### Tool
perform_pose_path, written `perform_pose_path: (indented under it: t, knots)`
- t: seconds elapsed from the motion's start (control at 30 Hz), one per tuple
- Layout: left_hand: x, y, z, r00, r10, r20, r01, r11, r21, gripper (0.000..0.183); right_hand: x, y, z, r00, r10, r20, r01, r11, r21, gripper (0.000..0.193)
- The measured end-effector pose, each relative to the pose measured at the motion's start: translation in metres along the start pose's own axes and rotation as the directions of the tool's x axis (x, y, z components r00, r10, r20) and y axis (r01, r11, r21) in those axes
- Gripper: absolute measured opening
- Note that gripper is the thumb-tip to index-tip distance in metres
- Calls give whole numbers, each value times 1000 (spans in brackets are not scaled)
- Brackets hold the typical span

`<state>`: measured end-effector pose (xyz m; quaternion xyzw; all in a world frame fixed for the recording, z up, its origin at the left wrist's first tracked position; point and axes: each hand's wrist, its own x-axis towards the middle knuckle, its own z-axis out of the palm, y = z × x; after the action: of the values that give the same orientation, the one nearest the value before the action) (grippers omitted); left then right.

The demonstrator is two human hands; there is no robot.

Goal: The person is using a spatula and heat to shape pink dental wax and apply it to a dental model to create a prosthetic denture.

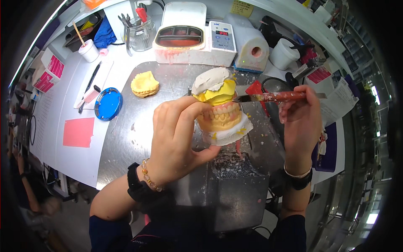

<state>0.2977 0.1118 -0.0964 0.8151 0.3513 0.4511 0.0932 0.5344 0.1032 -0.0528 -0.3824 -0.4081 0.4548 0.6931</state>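
My left hand (pixel 170 136) is closed around the left side of a mounted dental model (pixel 222 122), its thumb under the pale base. The model has a white plaster top, a bright yellow layer, a row of teeth in pink wax, and a yellow lower cast with teeth. In my right hand (pixel 301 124) is a wax knife (pixel 275 97) with a wax-smeared reddish handle. Its dark blade points left and reaches the model's right side near the yellow layer; whether it touches cannot be told. A separate yellow dental cast (pixel 145 84) lies to the left on the metal sheet.
A wax heater (pixel 180 48) with a control panel stands behind the model, beside a grey unit with a round hole (pixel 256 52). At left are a blue round lid (pixel 108 104), a pink wax sheet (pixel 78 132) and a tool jar (pixel 141 37). A scrap-covered metal grating (pixel 235 166) sits in front.
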Motion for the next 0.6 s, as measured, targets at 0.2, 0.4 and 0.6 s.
perform_pose_path:
  t: [0.2,0.4,0.6]
  knots:
    - [1,-2,-3,1000,27,-4,-27,999,18,68,-16,-8,22,974,-225,6,216,931,-294,28]
    - [2,-2,-5,998,66,9,-66,997,49,67,-25,-14,27,914,-406,11,377,838,-396,28]
    - [1,-2,-6,997,72,10,-72,995,61,67,-20,-10,22,887,-460,31,413,761,-500,32]
